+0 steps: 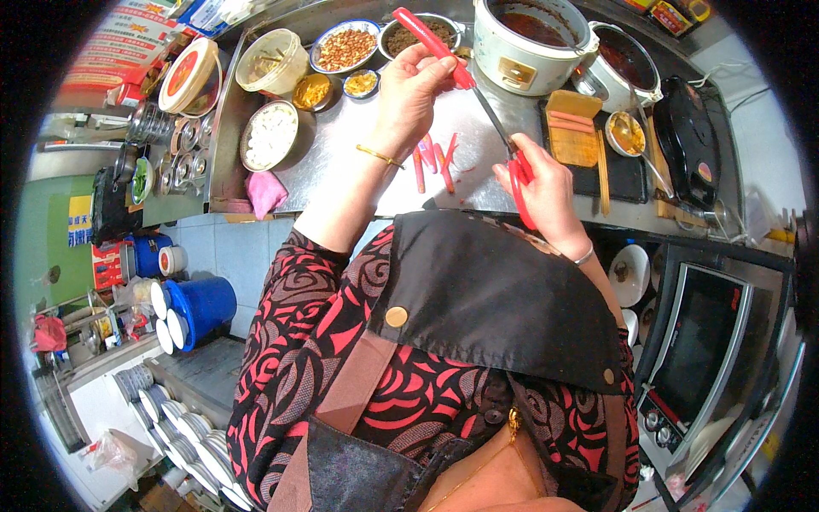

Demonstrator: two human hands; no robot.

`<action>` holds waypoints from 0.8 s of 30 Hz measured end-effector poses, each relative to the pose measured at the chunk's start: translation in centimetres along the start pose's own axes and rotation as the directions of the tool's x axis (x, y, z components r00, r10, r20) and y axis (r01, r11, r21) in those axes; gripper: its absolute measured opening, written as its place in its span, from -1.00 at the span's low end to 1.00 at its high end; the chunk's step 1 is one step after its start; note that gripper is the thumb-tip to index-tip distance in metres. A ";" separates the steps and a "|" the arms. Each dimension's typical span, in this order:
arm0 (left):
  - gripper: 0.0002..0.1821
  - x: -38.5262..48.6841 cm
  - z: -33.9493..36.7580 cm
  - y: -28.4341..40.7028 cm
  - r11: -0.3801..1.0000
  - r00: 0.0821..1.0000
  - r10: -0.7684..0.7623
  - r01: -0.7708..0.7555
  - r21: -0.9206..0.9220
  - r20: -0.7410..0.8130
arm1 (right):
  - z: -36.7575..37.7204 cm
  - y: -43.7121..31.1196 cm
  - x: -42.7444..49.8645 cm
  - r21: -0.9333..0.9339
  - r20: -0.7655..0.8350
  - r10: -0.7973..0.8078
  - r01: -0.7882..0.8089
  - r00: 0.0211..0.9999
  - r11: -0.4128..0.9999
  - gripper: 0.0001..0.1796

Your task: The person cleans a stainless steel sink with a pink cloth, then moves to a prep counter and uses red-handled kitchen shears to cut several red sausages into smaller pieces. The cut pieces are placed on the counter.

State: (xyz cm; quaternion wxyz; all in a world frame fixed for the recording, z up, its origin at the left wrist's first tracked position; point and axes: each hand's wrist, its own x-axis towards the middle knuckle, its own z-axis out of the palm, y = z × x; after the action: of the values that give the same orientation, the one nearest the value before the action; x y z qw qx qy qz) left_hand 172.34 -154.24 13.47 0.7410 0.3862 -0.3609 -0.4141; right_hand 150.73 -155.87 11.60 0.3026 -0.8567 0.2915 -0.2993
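Observation:
My left hand (419, 80) grips a red-wrapped sausage (422, 32) above the metal counter. In my right hand (547, 185) is a pair of scissors (494, 118) with red handles. The blades point up at the sausage's lower end; whether they touch the wrapper I cannot tell. Below the hands, several small red wrapper pieces or wrapped sticks (419, 169) lie on the counter (358, 153). To the right, peeled pink sausages (571, 121) rest on a small wooden board (572, 150), with wooden chopsticks (603, 173) beside it.
Along the back stand a bowl of peanuts (347, 48), a bowl of dark minced food (419, 38) and a rice cooker (534, 70) holding reddish sauce. A bowl of white pieces (272, 136) and a pink cloth (266, 193) are at left. A black electric appliance (688, 144) stands at right.

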 end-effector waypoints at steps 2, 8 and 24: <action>-0.79 -0.1 0.1 -0.1 1.000 0.999 -0.011 0.011 0.020 -0.042 | -0.5 -0.2 0.2 -0.168 -0.032 -0.052 0.046 0.998 0.985 -0.56; -0.80 -0.4 0.6 -0.2 1.000 0.996 0.002 0.000 0.027 -0.089 | -0.9 -0.8 0.6 -0.390 -0.088 -0.150 0.105 0.985 0.915 -0.56; -0.79 -0.8 0.9 -0.2 1.000 0.997 0.016 -0.016 0.003 -0.082 | -1.3 -0.5 0.5 -0.509 -0.128 -0.255 0.157 0.958 0.847 -0.50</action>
State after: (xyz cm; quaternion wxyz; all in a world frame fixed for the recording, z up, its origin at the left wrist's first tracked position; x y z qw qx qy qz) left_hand 171.18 -153.82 13.51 0.7581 0.4008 -0.3339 -0.3914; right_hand 150.32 -156.31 12.96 0.0106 -0.8990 0.2917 -0.3264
